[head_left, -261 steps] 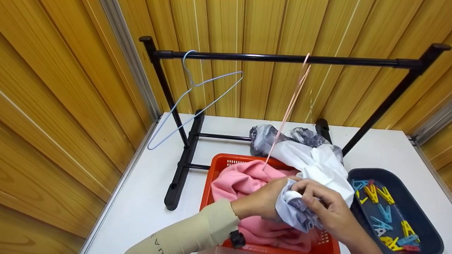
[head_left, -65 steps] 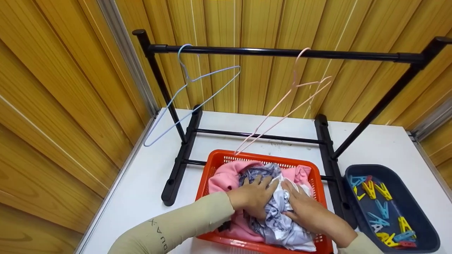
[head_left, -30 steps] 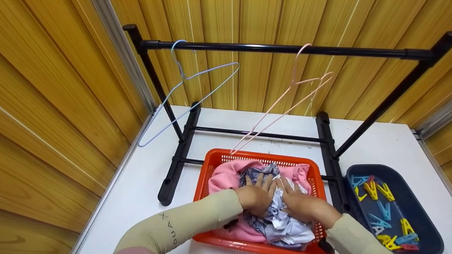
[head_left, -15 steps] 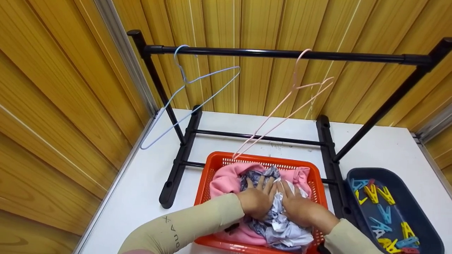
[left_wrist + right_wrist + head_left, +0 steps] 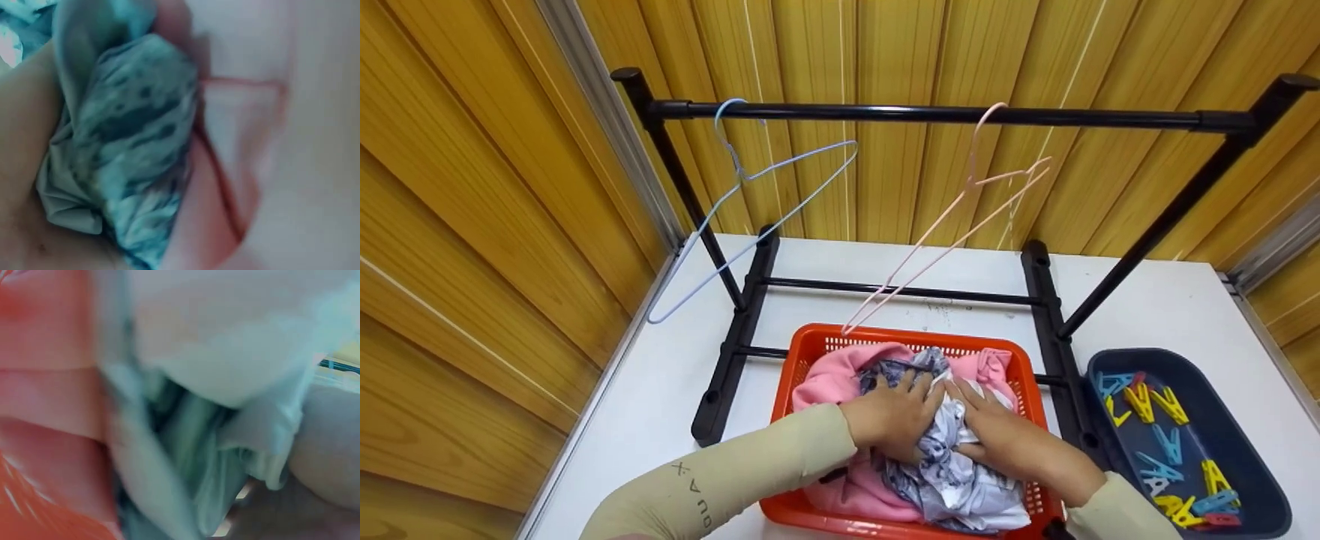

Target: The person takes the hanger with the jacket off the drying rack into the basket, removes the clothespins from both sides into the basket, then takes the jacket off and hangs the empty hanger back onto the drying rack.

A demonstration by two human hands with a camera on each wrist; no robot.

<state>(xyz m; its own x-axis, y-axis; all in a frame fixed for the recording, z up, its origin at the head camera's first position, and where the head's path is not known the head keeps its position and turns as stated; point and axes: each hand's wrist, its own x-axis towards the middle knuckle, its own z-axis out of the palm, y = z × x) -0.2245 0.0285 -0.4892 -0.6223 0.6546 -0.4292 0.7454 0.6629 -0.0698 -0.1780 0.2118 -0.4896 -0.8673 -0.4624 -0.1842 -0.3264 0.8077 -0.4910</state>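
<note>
A crumpled white and grey patterned garment (image 5: 960,480) lies on pink cloth (image 5: 832,375) inside a red plastic basket (image 5: 780,450). Both hands rest on the garment, side by side, fingers spread and pointing away from the body. On its left part lies my left hand (image 5: 896,416); on its right part lies my right hand (image 5: 997,435). Blurred close views from the wrists show the patterned fabric (image 5: 135,118) against pink cloth on the left, and pale folds (image 5: 191,455) beside pink cloth on the right.
Behind the basket stands a black clothes rack (image 5: 885,112). A blue hanger (image 5: 780,217) and a pink hanger (image 5: 930,247) hang from its bar, the pink one's lower corner close to the basket's back rim. At right is a dark tray (image 5: 1252,450) with several coloured clothespins (image 5: 1170,442).
Earlier, both hands held the bunched garment above the basket, part of it draped over the back rim. Now it lies inside under the flat hands. The pink hanger has turned.
</note>
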